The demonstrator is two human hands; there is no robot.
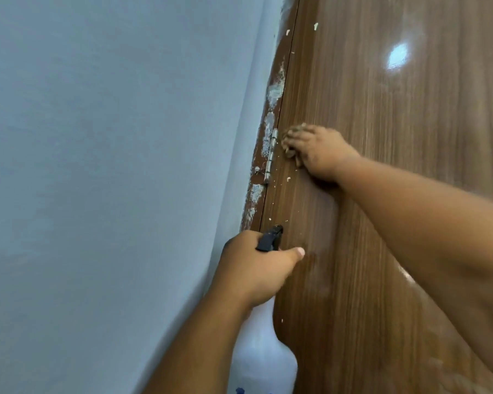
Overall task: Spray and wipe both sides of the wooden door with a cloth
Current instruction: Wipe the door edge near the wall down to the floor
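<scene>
Nearest the camera, the left hand (pixel 254 268) grips a white spray bottle (pixel 264 356) by its black trigger head (pixel 270 238), nozzle toward the wooden door (pixel 396 194), below the metal hinge (pixel 271 155). Blue marks on the bottle are unreadable. Just right of the hinge, the right hand (pixel 313 150) presses a bunched brownish cloth (pixel 289 150) against the door. Left of the hinge runs a pale blue wall (pixel 111 166).

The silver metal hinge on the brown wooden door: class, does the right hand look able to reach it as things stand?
Probably yes. The right hand presses the door with fingertips beside the silver metal hinge, nothing between.
</scene>
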